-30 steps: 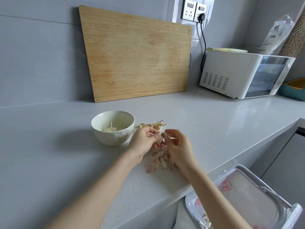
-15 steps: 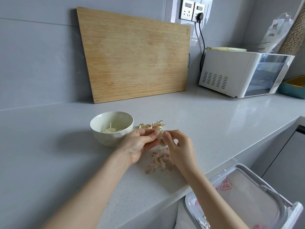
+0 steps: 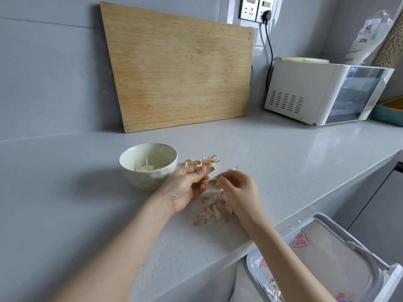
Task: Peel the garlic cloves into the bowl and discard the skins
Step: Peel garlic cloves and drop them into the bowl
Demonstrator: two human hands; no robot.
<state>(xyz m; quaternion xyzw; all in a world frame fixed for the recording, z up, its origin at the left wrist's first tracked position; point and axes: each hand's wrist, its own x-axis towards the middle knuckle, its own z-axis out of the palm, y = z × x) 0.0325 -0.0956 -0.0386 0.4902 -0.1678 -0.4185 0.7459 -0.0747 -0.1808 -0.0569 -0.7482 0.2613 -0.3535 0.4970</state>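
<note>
Head view: clove (image 3: pixel 209 170) is pinched in left hand (image 3: pixel 185 189); skin (image 3: pixel 213 181), pinched by right hand (image 3: pixel 239 190), is best stripped over the pile (image 3: pixel 214 209).

White bowl (image 3: pixel 150 168) — pinkish-tan skins (image 3: pixel 214 209) — grey counter (image 3: pixel 65 203)

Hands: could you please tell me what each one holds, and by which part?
The left hand pinches a partly hidden garlic clove by its near end; the right hand pinches a strip of skin by its end.
</note>
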